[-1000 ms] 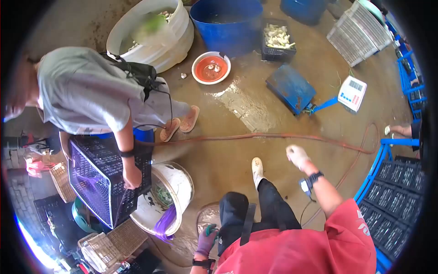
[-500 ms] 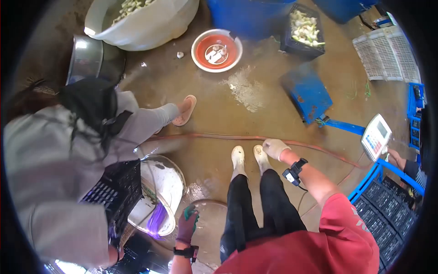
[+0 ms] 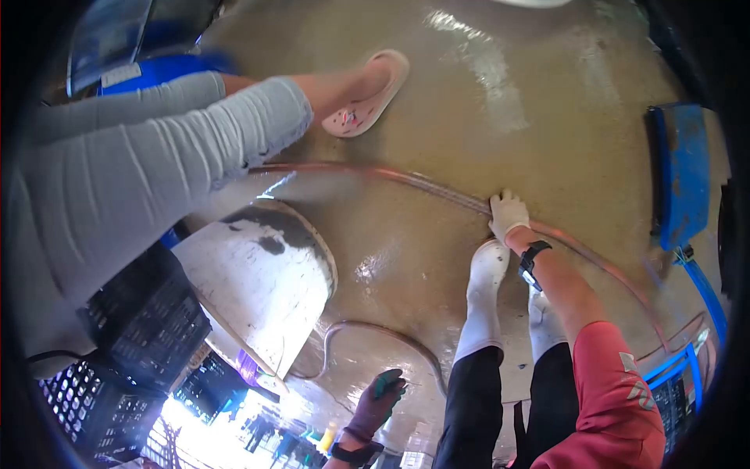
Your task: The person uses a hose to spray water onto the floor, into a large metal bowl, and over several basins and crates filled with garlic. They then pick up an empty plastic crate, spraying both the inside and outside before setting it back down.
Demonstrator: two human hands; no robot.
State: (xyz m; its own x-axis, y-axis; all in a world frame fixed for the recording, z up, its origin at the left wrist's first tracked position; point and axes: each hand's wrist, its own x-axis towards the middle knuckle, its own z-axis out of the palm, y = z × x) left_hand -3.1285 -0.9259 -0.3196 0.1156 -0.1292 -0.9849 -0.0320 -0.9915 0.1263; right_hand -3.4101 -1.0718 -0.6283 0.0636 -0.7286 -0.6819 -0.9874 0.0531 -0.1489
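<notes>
My right hand (image 3: pixel 509 214), in a pale glove, reaches down to the reddish hose (image 3: pixel 437 189) on the wet floor, its fingers over the hose just beyond the toe of a white boot (image 3: pixel 489 266). What the palm side does is hidden. My left hand (image 3: pixel 380 400), in a dark glove with green fingertips, hangs low at the bottom centre with its fingers partly curled. Nothing shows between those fingers. Another stretch of hose (image 3: pixel 375 327) curves over the floor above it.
A co-worker's legs (image 3: pixel 180 141) and pink clog (image 3: pixel 371 98) are at the upper left. Below them are a white tub (image 3: pixel 258 273) and black crates (image 3: pixel 144 320). A blue metal platform (image 3: pixel 686 176) stands at the right, with a blue frame (image 3: pixel 680 367) below it.
The view has dropped closer to the floor and shifted. My right hand has moved from above the boots onto the hose. The co-worker's leg and clog now appear larger.
</notes>
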